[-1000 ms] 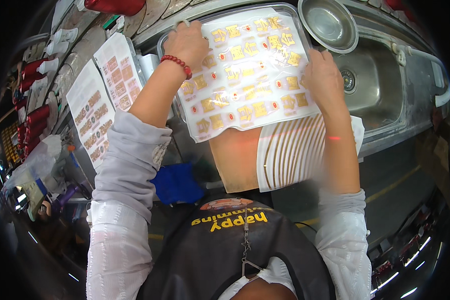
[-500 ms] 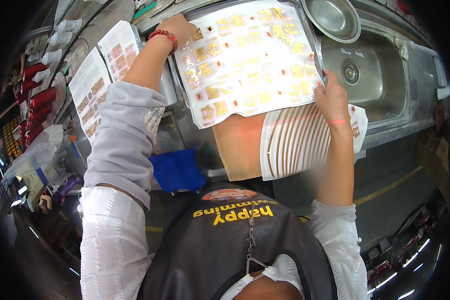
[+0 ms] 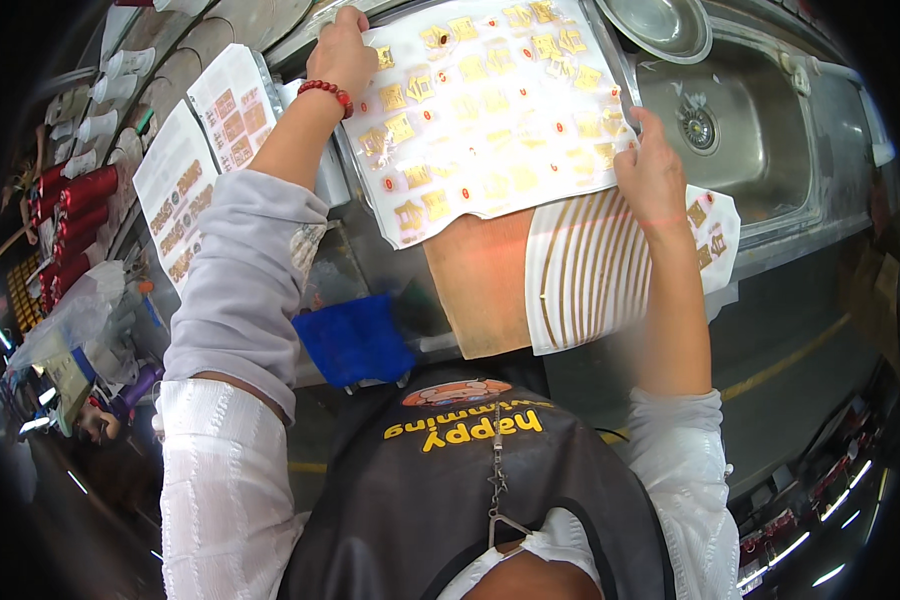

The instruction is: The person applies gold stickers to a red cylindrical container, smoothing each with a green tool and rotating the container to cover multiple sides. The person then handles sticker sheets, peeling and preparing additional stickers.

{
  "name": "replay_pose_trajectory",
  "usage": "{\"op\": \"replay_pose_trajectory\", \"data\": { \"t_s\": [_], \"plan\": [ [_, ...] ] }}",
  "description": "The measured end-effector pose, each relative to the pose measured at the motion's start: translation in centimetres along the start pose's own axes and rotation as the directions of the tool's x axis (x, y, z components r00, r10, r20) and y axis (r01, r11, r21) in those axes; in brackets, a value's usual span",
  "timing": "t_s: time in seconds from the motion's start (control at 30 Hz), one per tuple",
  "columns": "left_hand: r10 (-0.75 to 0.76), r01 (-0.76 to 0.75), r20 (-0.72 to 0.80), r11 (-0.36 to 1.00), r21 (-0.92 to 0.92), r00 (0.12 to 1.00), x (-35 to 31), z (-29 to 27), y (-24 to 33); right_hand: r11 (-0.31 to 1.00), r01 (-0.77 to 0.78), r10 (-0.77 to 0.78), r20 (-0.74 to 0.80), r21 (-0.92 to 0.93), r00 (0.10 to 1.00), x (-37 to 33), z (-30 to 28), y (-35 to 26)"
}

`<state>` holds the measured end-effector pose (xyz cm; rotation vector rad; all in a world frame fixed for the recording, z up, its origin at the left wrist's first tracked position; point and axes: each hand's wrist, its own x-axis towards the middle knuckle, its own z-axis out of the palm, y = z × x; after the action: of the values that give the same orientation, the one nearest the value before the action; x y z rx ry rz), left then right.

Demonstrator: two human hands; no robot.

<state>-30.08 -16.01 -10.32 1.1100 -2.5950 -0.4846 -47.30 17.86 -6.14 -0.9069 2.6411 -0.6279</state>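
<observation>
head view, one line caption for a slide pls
Left hand and right hand hold a white sheet of gold stickers above a steel sink.

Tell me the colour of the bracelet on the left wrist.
Red beads: the bracelet sits on the left wrist, clearest in the head view.

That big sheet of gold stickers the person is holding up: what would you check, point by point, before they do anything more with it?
1. Left hand grips the sticker sheet at its far left corner: ok.
2. Right hand pinches the sheet's right edge: ok.
3. Sheet flat between the hands: not ok, its near edge curls and sags.
4. Striped gold sheet underneath lies free of the held one: cannot tell, the two overlap.
5. Metal bowl stands apart from the sheet's far corner: cannot tell, they look very close.
6. Sink basin dry beside the work: cannot tell.
</observation>
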Motion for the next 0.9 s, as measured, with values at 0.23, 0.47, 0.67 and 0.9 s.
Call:
{"op": "replay_pose_trajectory", "data": {
  "t_s": [0.23, 0.47, 0.67, 0.9],
  "plan": [
    [-0.021, -0.067, 0.294, 0.956, 0.286, 0.956, 1.7, -4.0, 2.4, 0.959, 0.259, -0.270, -0.096, -0.114, 0.958, 0.6, -2.0, 3.3],
    [0.505, -0.594, 0.317, 0.722, 0.354, 0.803, 1.0, -11.0, 5.9, 0.850, 0.483, -0.504, -0.057, -0.212, 0.862, 1.4, -3.9, 0.4],
    [0.530, -0.551, 0.151, 0.804, 0.223, 0.834, -14.5, -19.6, 10.1, 0.775, 0.601, -0.627, -0.115, -0.196, 0.771, 0.1, -0.1, -0.7],
    [0.715, -0.678, -0.125, 0.695, 0.239, 0.688, -25.3, -22.1, 1.6, 0.834, 0.524, -0.551, -0.218, -0.171, 0.806, -9.7, -3.5, 1.2]
  ]
}}
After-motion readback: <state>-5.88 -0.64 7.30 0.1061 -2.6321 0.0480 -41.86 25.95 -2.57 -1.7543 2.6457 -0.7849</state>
